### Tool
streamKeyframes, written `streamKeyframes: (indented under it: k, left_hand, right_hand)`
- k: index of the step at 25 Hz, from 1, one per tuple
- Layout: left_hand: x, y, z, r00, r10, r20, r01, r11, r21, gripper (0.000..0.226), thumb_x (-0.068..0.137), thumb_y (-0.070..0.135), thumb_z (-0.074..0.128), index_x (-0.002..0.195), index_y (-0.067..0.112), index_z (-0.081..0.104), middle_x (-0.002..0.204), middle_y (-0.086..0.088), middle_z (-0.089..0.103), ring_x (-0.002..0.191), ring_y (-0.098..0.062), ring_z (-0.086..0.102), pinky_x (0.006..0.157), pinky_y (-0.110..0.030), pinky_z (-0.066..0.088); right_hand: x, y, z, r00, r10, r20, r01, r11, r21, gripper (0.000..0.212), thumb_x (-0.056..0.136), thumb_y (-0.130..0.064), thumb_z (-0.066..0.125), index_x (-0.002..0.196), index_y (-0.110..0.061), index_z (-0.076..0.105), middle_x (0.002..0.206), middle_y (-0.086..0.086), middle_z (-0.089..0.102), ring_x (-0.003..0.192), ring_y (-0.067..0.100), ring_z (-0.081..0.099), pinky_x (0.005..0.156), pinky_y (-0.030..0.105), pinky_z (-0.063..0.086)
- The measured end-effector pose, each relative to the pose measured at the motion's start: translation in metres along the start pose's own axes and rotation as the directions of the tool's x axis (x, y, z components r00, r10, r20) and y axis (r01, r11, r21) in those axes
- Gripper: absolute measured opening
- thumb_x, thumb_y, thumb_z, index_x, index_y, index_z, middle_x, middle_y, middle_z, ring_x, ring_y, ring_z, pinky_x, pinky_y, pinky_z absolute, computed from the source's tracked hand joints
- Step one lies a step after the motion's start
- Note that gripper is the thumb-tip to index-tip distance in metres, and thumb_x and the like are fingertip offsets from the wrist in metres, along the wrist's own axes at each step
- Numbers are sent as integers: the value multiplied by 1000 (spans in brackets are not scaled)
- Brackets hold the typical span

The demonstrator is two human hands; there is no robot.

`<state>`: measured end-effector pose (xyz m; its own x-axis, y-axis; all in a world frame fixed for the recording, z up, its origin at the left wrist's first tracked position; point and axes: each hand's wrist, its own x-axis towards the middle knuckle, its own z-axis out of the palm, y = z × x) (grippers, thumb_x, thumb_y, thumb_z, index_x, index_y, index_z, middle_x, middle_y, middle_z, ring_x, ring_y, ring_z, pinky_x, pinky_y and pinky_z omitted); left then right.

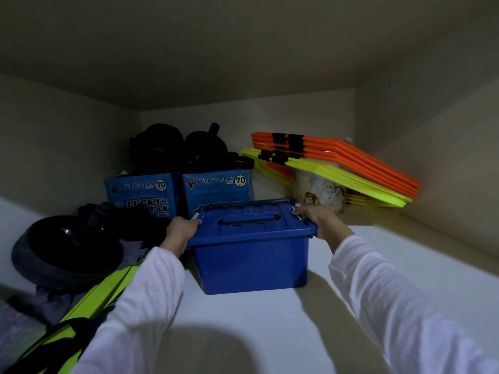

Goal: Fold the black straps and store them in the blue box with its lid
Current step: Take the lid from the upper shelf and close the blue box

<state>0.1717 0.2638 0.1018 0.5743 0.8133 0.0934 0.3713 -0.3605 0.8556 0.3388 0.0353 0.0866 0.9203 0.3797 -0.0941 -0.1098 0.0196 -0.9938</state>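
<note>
The blue box (251, 261) stands on a white shelf (270, 319) inside a cupboard, with its blue lid (251, 221) on top and the carry handle lying flat. My left hand (181, 230) grips the box's left rim, fingers curled over the lid's edge. At the right rim, my right hand (318, 218) grips the lid by its white clasp. Both arms wear white sleeves. No black straps show outside the box; its inside is hidden.
Two blue Lucky Star paper packs (178, 194) stand right behind the box, with dark gear (183, 149) piled on them. Orange and yellow flat hurdles (351, 166) lean at the back right over a white jar (324, 193). A black bowl-shaped object (64, 247) and yellow-green poles (89, 300) lie at the left.
</note>
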Motion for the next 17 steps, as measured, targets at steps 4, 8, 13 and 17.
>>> streamKeyframes:
  k: [4,8,13,17]
  left_hand:
    - [-6,7,0,999,31,24,-33,994,105,44,93,16,51,127,-10,45,124,-25,56,108,-36,57,80,-36,47]
    - [-4,9,-13,965,-116,236,180,946,-269,22,93,14,54,109,-2,54,81,-14,58,59,-29,64,50,-33,50]
    - [5,-4,-22,866,-268,423,458,765,-452,22,91,18,56,109,9,47,84,-15,59,41,-28,66,31,-36,51]
    - [2,11,-20,907,-226,356,334,900,-280,17,95,9,50,110,3,44,81,-14,52,65,-28,52,31,-29,49]
  right_hand:
    - [-3,-1,1,1000,1,-6,-1,1000,4,9,84,-4,61,87,-1,53,73,15,57,56,24,54,48,27,47]
    - [-7,-3,1,1000,-15,-11,15,1000,1,10,84,-3,61,90,-1,52,72,14,57,56,23,54,36,18,46]
    - [-13,-4,2,1000,-20,-18,19,999,-38,19,86,-4,61,71,-5,49,67,12,55,53,20,52,36,19,43]
    - [-15,-5,2,999,-21,-36,19,998,-60,21,85,-4,61,68,-5,49,65,12,54,52,20,50,42,23,42]
